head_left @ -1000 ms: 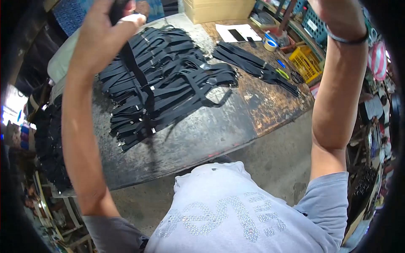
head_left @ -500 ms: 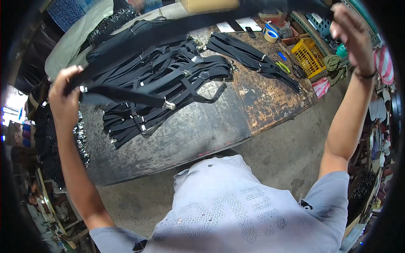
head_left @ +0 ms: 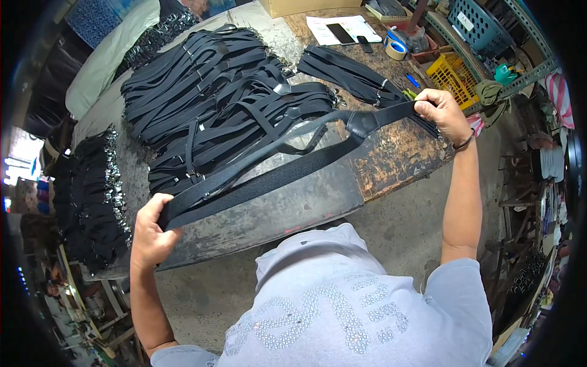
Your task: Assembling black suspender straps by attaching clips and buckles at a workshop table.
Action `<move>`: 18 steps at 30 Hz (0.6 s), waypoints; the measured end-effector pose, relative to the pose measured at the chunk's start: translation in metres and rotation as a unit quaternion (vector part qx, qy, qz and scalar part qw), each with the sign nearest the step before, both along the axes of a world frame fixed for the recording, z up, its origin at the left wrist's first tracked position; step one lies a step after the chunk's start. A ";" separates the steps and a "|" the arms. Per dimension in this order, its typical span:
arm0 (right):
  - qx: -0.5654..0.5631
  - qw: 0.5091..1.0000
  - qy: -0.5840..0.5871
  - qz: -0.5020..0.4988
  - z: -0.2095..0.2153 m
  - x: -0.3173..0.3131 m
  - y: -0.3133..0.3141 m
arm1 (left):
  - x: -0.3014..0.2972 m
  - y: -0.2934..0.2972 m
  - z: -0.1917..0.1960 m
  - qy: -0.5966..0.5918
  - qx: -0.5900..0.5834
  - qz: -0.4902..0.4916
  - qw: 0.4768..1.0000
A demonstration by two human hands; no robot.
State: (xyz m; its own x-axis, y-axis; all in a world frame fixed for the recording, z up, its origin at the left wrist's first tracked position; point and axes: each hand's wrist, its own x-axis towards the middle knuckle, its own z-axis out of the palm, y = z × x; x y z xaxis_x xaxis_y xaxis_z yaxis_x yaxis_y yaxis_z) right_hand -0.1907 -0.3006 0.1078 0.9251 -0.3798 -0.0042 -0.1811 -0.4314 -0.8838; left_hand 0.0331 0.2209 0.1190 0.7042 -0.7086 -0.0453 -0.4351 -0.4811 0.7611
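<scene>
A pair of black suspenders [head_left: 287, 174] is stretched across the front of the worktable between my hands. My left hand [head_left: 154, 232] is closed around the looped straps at the table's near left. At the right, my right hand [head_left: 445, 116] pinches the single strap beyond the dark joining patch [head_left: 362, 124]. Two straps run from that patch toward my left hand. Behind them lies a large pile of black suspenders [head_left: 202, 92] with metal clips. A smaller bundle of suspenders [head_left: 342, 73] rests to its right, partly behind my right hand.
More black straps with clips [head_left: 85, 202] hang in a row at the table's left edge. At the back right are a paper sheet [head_left: 321, 27], a phone [head_left: 340, 34], a tape roll [head_left: 395, 50] and a yellow basket [head_left: 452, 79]. A cardboard box [head_left: 306, 6] stands at the far edge.
Both hands have come down and closer together. The suspenders, raised and blurred before, now stretch low over the table's front. My right hand's fingers have closed on the strap.
</scene>
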 end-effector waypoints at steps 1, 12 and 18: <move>0.003 1.000 0.008 0.002 -0.006 0.003 -0.003 | -0.001 -0.002 0.002 -0.052 0.039 -0.012 0.998; -0.161 0.987 -0.024 0.002 -0.205 0.082 0.045 | -0.008 0.044 0.021 -0.040 -0.048 0.158 0.985; -0.450 0.865 0.159 0.155 -0.242 0.065 0.216 | -0.004 0.076 0.075 -0.169 -0.095 0.162 0.968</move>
